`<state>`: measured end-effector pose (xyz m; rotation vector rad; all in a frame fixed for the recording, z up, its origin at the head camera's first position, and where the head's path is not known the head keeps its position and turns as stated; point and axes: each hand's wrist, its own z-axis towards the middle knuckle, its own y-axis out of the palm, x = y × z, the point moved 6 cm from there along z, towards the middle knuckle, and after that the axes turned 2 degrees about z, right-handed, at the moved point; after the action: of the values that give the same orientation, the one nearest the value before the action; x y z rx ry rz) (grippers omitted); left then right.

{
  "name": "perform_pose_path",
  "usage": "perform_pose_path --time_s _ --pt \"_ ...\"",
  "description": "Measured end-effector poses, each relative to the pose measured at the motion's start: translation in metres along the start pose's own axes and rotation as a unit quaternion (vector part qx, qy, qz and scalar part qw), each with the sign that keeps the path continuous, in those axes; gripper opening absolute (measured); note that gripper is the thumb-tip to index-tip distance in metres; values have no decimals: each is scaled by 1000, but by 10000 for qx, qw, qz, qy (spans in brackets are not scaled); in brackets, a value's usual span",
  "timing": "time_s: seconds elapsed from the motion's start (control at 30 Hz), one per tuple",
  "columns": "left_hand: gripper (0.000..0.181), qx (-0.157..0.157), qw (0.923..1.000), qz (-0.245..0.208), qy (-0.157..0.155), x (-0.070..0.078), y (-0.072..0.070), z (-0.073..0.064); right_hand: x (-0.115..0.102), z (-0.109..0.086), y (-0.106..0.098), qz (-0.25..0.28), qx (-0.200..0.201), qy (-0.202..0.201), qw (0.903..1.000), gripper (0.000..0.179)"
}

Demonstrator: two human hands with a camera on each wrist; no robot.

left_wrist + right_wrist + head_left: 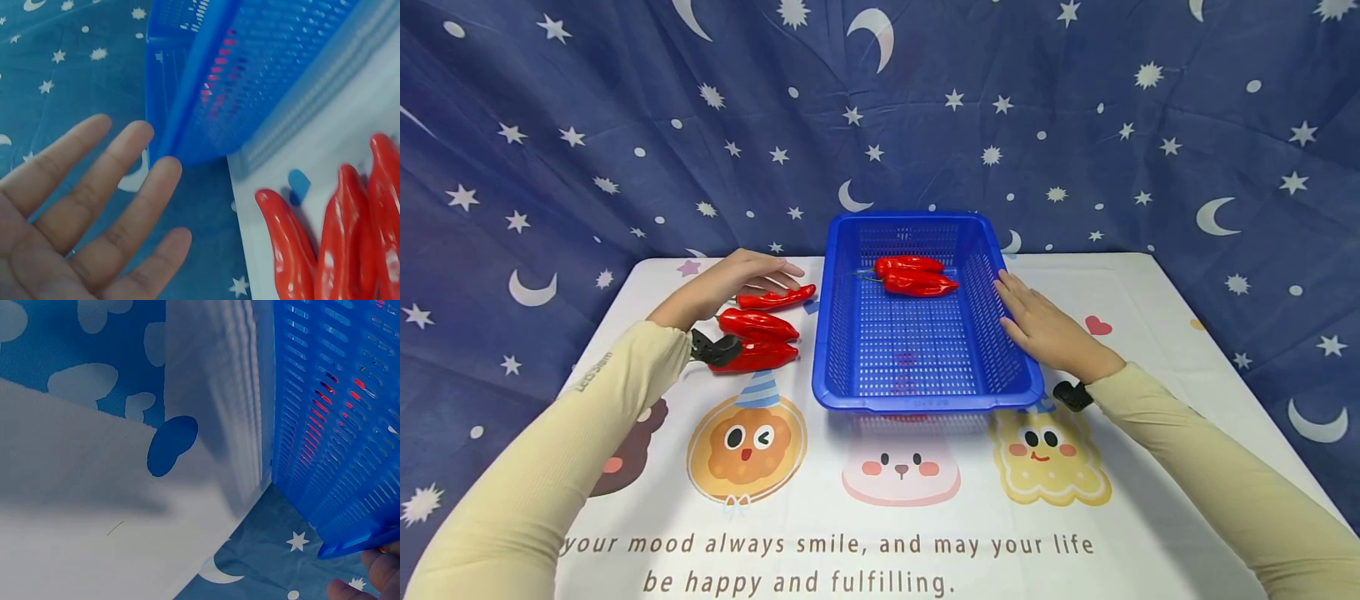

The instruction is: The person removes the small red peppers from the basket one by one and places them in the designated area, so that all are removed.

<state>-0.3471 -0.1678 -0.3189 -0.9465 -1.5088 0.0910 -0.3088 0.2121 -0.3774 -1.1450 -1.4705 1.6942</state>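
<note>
Blue plastic basket (pixel 925 403), basically a slotted rectangular tub, sits on the surface (pixel 1131 308), two glossy, tapered red chilies (pixel 919 283) inside toward twelve o'clock. Three shiny loose chilies (pixel 760 323) lie at its nine. Left hand (pixel 737 279) is near those, grip spread apart and empty; right hand (pixel 1051 329) just has straight fingers on the three o'clock rim. Left wrist cam shows the palm the head view hides; the wrist cams only catch the inside chilies as red flecks through slots.
</note>
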Motion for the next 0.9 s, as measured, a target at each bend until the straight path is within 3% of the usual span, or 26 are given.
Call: perform_pose_path --time_s 0.4,0.9 --pt "49 187 9997 -172 32 30 11 15 0 0 -1 9 -17 -37 10000 63" --pt "45 -21 9997 -212 -137 53 25 45 0 -1 -1 38 -2 -26 10000 63"
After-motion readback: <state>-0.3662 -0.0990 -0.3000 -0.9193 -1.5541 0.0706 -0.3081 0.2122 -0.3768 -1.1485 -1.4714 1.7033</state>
